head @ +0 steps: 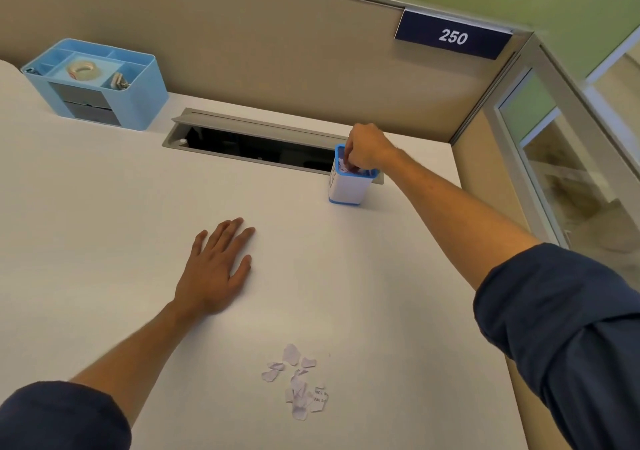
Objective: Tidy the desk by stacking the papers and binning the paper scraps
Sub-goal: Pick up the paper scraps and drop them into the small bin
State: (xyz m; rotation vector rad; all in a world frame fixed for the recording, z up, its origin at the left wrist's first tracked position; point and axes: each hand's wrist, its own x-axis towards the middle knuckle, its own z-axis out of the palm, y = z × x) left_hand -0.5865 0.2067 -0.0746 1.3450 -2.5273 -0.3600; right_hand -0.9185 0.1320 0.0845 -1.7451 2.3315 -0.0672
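- Right hand (365, 146) is up at about one o'clock, reaching over the mouth of the small white bin with blue trim (349, 186), fingers curled down into the opening.
- White bits of paper show inside the bin's rim right at those fingertips; whether the fingers actually pinch a scrap or hold nothing, I cannot tell.
- The bin stands upright on the bench (104, 242), just in front of the right end of the open grey cable trough (249, 138).
- Left hand (216, 269) lies near the middle of the bench, palm down, fingers straight and slightly spread, pressing flat on the white surface and holding nothing.
- Down at six o'clock, a loose cluster of torn paper scraps (298, 384) lies on the bench, well apart from both hands and from the bin; one piece shows printed letters.
- Over at ten o'clock, a light blue desk organiser (100, 82) stands against the beige partition (277, 34), with a roll of clear tape (82, 68) in its top tray and some metal clips (119, 81) in a compartment beside it.
- At one o'clock, high on the partition, a dark sign reading 250 (453, 36).
- Both forearms are bare, with dark blue sleeves (571, 328) rolled back.
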